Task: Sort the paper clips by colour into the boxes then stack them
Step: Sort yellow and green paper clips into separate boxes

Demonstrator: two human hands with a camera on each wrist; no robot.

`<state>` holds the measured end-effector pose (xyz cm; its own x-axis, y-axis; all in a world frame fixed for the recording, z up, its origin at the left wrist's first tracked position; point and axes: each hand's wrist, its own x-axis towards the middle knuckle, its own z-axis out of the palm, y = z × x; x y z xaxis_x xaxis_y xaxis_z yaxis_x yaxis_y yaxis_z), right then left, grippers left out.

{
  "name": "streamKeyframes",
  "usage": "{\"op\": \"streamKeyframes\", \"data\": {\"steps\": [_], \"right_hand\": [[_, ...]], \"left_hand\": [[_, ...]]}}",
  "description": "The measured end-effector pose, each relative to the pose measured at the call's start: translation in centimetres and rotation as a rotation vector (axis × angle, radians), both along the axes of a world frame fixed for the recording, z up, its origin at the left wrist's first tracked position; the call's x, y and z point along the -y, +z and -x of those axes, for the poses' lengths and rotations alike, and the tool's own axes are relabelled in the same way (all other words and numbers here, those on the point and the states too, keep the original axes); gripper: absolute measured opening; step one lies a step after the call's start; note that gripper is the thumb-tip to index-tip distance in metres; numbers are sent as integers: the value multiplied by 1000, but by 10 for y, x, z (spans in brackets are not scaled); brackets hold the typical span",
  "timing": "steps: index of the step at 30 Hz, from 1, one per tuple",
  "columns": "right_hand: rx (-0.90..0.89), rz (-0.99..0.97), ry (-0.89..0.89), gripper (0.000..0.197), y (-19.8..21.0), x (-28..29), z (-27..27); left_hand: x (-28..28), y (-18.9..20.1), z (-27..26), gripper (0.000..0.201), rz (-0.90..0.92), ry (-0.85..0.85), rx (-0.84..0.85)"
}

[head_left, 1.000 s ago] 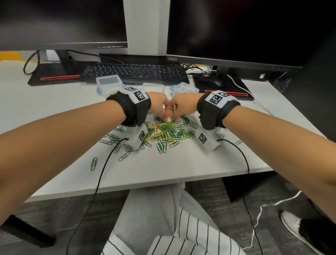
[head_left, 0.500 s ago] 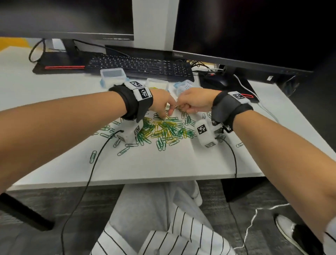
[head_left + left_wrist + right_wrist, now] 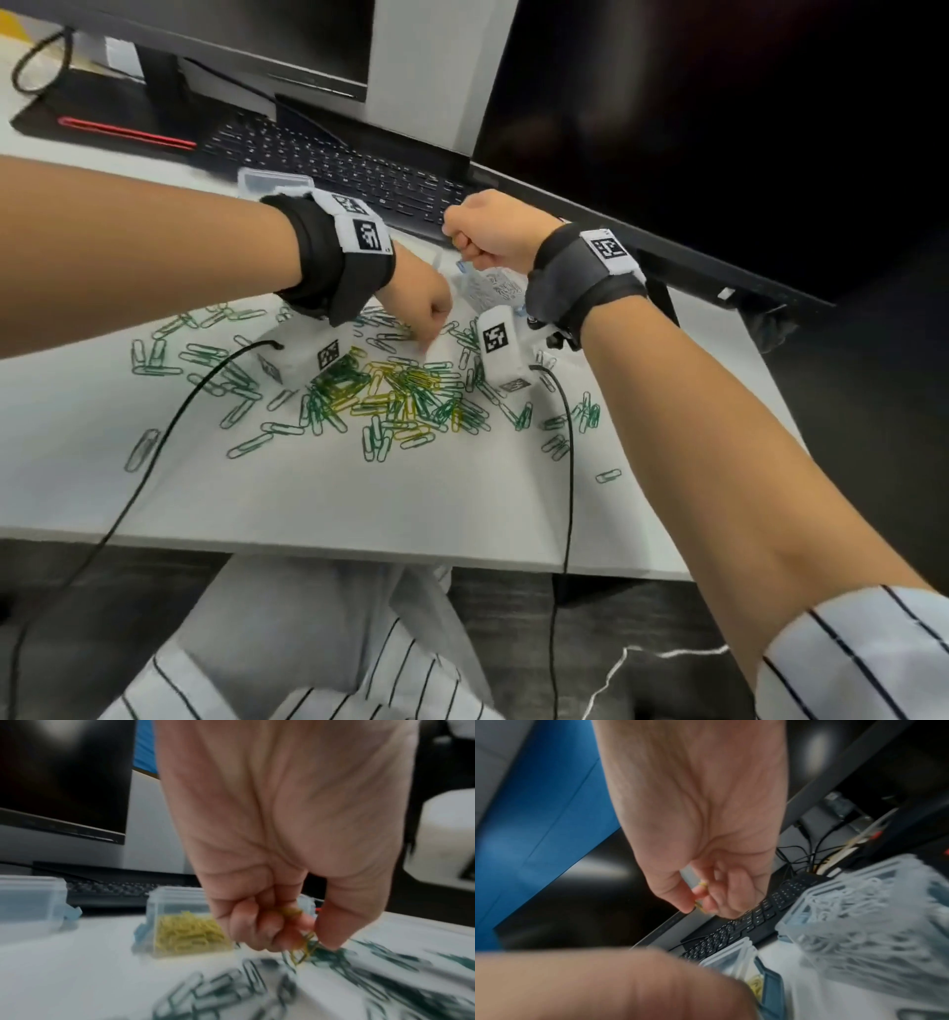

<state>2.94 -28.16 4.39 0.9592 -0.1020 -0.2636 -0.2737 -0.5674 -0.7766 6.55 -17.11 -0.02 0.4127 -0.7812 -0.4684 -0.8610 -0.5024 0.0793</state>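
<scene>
Only wrist views show it; left hand (image 3: 270,923) pinches yellow clips (image 3: 304,947) | right hand (image 3: 706,898) pinches yellow clip (image 3: 702,885)

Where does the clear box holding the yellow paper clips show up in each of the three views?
Head: not visible, hidden behind the left hand.
Left wrist: the box of yellow clips sits centre-left, just left of the fingers.
Right wrist: only its corner shows, bottom centre.
Shared landmark: the black keyboard.
</scene>
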Motion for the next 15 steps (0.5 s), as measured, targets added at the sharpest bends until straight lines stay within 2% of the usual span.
{"op": "streamKeyframes", "data": {"steps": [6, 8, 11, 15], "right_hand": [[-51, 129, 103, 27, 0, -2, -19], [-102, 140, 97, 22, -1, -2, -26], [-176, 277, 125, 9, -1, -2, -33], [-114, 329, 120, 12, -1, -1, -41]], "left_hand": [[-12, 29, -41, 15, 211, 228, -86], [-13, 33, -51, 13, 223, 305, -124], [-12, 40, -63, 8, 337, 424, -144], [-10, 42, -69, 5, 377, 501, -168]]}}
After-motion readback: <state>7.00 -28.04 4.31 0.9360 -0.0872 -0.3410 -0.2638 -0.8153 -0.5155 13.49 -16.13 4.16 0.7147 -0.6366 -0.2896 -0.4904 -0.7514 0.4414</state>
